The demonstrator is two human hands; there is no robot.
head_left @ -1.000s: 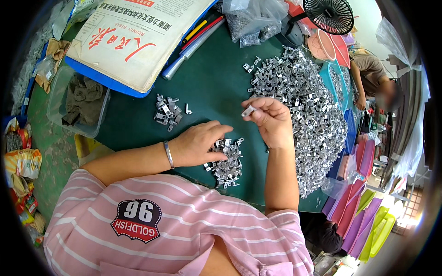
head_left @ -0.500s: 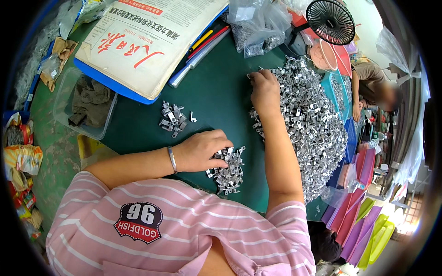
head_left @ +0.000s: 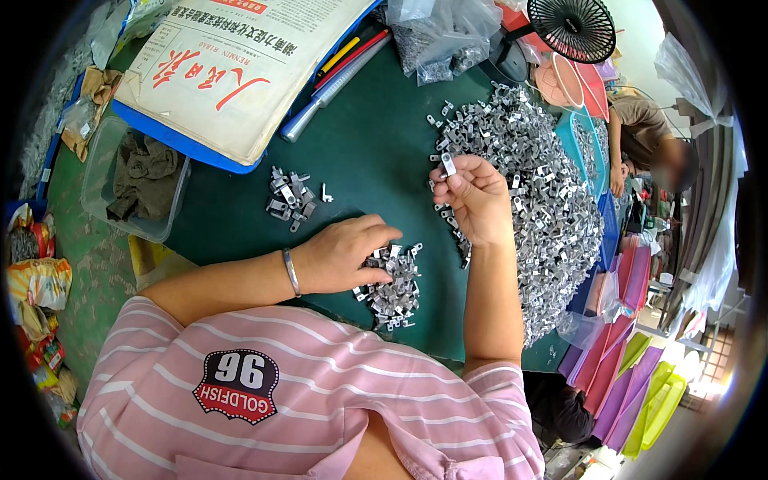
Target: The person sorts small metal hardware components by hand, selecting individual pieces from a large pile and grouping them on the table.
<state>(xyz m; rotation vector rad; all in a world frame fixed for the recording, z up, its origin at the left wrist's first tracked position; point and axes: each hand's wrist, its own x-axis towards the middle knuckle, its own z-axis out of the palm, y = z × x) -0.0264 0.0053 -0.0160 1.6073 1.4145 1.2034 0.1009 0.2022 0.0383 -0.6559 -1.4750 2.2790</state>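
My right hand (head_left: 478,200) is raised at the left edge of a large heap of small silvery metal clips (head_left: 552,216). Between its thumb and fingers it pinches one metal clip (head_left: 448,164), turned so that its holed tab shows. My left hand (head_left: 340,254) rests on the green table (head_left: 384,152) with fingers apart, curved against a smaller pile of clips (head_left: 394,290); no clip shows lifted in it. Farther off, beyond the left hand, lies a little cluster of clips (head_left: 290,200), with a single clip (head_left: 326,193) just right of it.
At the far left is a stack of newspapers (head_left: 200,88) on a blue folder, with pens (head_left: 340,64) alongside. A clear tub with a grey cloth (head_left: 144,180) stands left. Bagged parts (head_left: 436,40), a black fan (head_left: 572,30) and a teal basket (head_left: 570,144) line the far right. Another person (head_left: 640,132) sits beyond.
My right hand has come nearer from the heap's far left edge and turned over, now showing a clip in its pinch. My left hand stays by the small pile. The view has shifted slightly.
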